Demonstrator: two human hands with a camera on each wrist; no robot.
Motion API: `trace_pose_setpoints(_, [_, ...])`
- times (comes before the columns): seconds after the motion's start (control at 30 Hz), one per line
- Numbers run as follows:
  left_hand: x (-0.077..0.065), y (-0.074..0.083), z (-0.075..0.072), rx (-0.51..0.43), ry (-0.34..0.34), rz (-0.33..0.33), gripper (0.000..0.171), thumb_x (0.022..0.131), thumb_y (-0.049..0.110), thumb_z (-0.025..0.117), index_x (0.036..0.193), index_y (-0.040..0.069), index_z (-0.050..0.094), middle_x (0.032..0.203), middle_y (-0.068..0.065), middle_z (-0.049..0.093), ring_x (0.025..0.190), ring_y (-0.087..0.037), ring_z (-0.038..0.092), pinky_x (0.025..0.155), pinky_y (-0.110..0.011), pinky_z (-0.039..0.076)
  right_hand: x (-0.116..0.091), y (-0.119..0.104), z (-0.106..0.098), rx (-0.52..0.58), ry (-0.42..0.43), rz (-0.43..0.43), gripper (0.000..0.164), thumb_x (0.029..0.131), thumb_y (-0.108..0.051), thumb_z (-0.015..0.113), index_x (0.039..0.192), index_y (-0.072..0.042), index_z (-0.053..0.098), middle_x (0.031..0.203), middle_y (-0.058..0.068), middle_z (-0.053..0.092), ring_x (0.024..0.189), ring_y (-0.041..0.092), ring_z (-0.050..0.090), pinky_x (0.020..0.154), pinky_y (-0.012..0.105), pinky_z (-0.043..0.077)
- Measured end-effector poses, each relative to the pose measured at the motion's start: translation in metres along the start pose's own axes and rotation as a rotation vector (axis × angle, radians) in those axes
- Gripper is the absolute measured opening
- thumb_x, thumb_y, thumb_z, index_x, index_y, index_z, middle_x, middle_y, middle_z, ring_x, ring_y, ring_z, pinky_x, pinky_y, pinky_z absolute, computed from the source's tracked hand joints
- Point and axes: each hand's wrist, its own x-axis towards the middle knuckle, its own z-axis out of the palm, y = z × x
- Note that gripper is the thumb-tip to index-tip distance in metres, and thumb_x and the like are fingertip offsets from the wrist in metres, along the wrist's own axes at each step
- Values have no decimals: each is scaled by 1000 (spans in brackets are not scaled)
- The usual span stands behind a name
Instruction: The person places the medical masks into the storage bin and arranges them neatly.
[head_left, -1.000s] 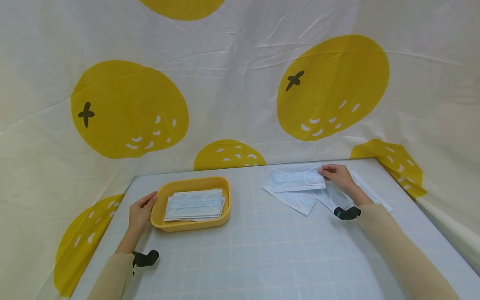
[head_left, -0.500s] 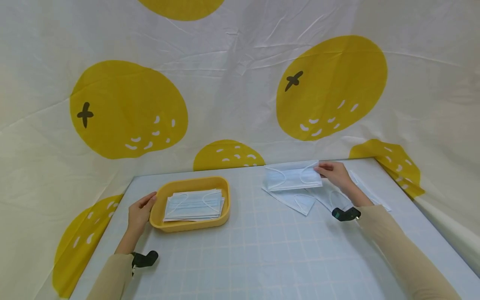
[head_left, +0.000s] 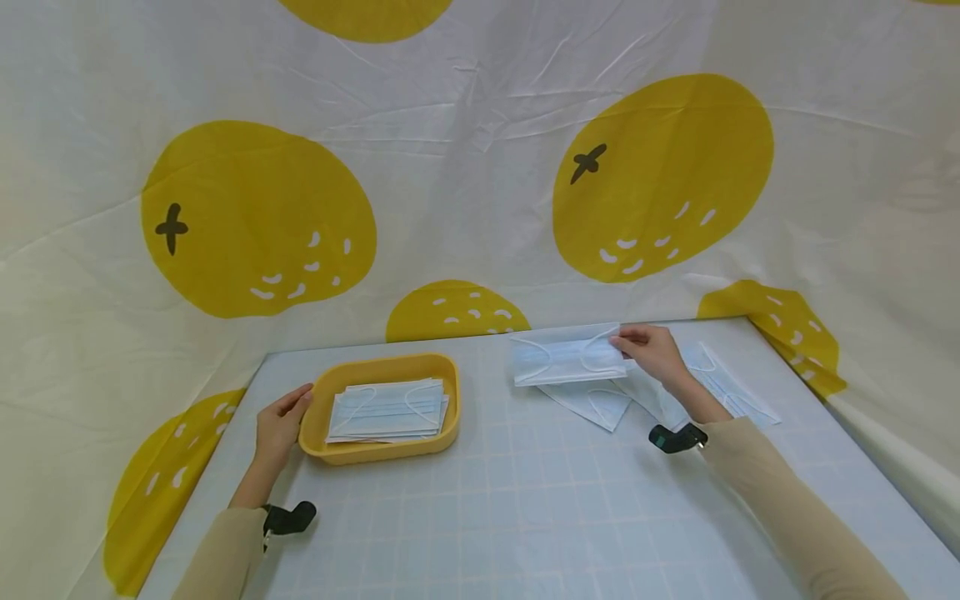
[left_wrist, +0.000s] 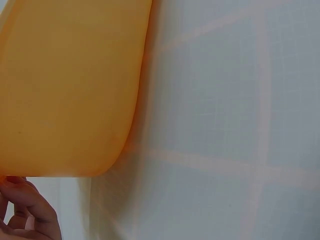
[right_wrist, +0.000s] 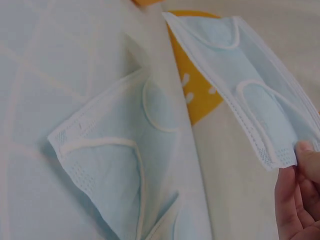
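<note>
My right hand (head_left: 651, 352) pinches the right end of a pale blue face mask (head_left: 567, 358). In the right wrist view, that mask (right_wrist: 250, 90) hangs raised between thumb and fingers, ear loops showing. Beneath it, other loose face masks (head_left: 600, 403) lie overlapping on the table. Over on the left, my left hand (head_left: 279, 427) holds the left rim of a yellow tray (head_left: 454, 417). The left wrist view shows thumb and curled fingers at the edge of the tray (left_wrist: 75, 90). A stack of face masks (head_left: 388, 410) lies flat in the tray.
Another face mask (head_left: 731, 385) lies slanted on the right, beyond the right forearm. A pale blue gridded cloth covers the table (head_left: 480, 517). Behind the table's back edge hangs a white curtain (head_left: 465, 192) with yellow fruit prints.
My right hand has lifted the held mask slightly and carried it left, away from the loose masks at the right. The left hand and the tray have stayed in place.
</note>
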Motion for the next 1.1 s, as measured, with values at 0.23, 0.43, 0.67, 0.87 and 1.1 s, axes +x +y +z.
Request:
trace_pose_setpoints(0.23, [-1,2,-2,3,-15,5,53,97,45,49,137,11,54,137,-14,53,80,10,48,63,-11,47,-4,-12,9,6,3,-1,33,94,-25,63,112,2,66,107,22,67,77,7,61,67,11,52])
trace_pose_setpoints(0.43, [0,1,-1,2,-13,10,53,97,46,50,137,11,55,136,-14,54,79,9,49,61,-13,47,-6,-21,13,27,-4,-3,35,94,-27,62,114,2,66,109,22,67,79,7,61,69,11,52])
trace_pose_setpoints(0.67, [1,0,0,3,-11,13,53,97,45,50,137,11,54,136,-15,54,78,9,49,61,-12,47,-6,-29,29,80,-10,-1,34,94,-25,63,114,2,66,109,22,67,80,10,62,70,13,52])
trace_pose_setpoints(0.87, [2,0,0,-9,-6,12,52,97,45,50,137,11,54,135,-15,54,76,8,50,59,-14,47,-8,-37,45,122,-43,7,32,93,-23,64,113,2,66,108,22,68,78,10,62,69,14,53])
trace_pose_setpoints(1.1, [2,-1,0,-14,-16,13,52,97,44,50,137,10,54,136,-15,53,79,9,49,63,-11,47,-6,-48,60,181,-46,-22,28,92,-19,65,109,4,67,102,21,69,72,4,60,67,15,54])
